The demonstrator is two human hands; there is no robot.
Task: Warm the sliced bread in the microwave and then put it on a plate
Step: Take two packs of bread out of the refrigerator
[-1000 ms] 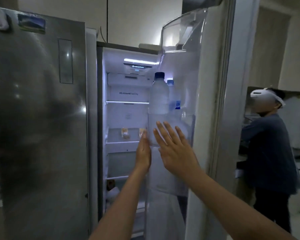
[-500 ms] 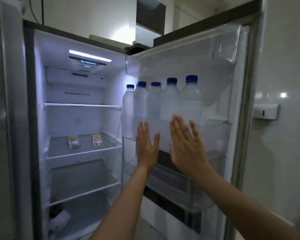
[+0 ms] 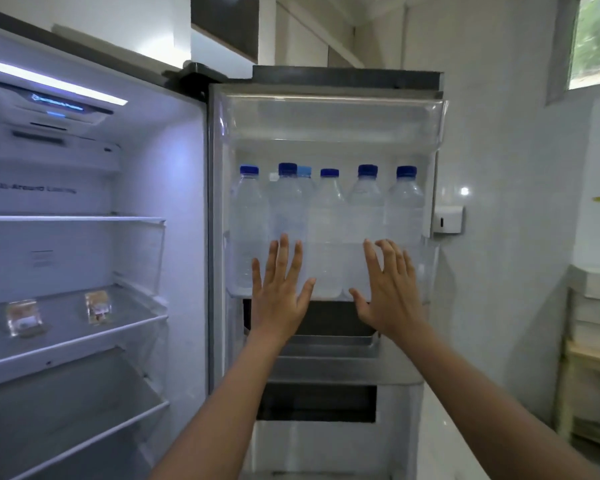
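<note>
The fridge stands open with its door [image 3: 326,126] swung wide in front of me. Two small clear packets with brownish contents, one [image 3: 24,317] at the left and one [image 3: 97,307] to its right, lie on a middle shelf [image 3: 84,336] inside the fridge. My left hand [image 3: 280,292] and my right hand [image 3: 387,292] are both raised with fingers spread in front of the door's bottle bin. Neither hand holds anything. No microwave or plate is in view.
Several clear water bottles [image 3: 326,237] with blue caps stand in the door bin. Bare glass shelves fill the lit fridge interior on the left. A white wall with a small box [image 3: 448,219] lies to the right, and stacked crates on a wooden rack [image 3: 593,341] at far right.
The fridge door has swung further open and my view has turned right to face it. Both hands have spread apart in front of the bottle bin.
</note>
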